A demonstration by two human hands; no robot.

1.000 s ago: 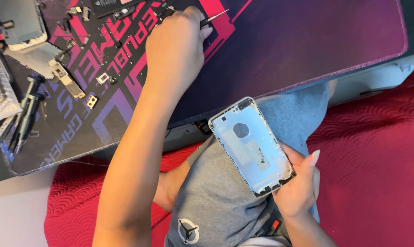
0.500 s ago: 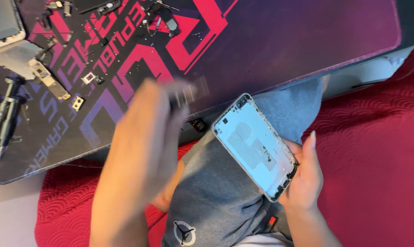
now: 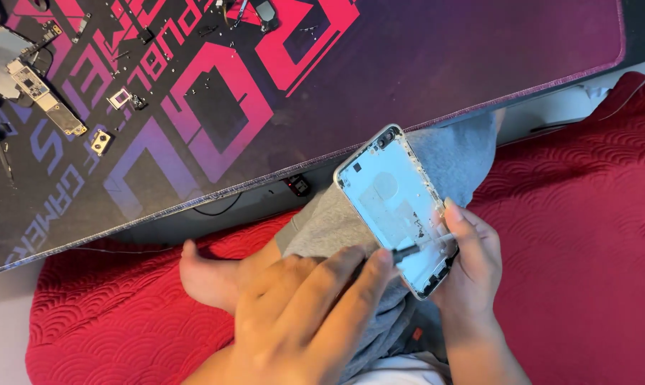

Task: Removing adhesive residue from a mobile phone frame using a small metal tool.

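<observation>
Our right hand cradles a gutted phone housing, a pale rounded metal shell, above our grey-clad knee. Our left hand pinches a slim dark tool, its tip touching the housing's lower interior. Small parts dot the printed mat.

A dark desk mat with pink and purple lettering covers the desk; below it lies a red quilted bedspread.
</observation>
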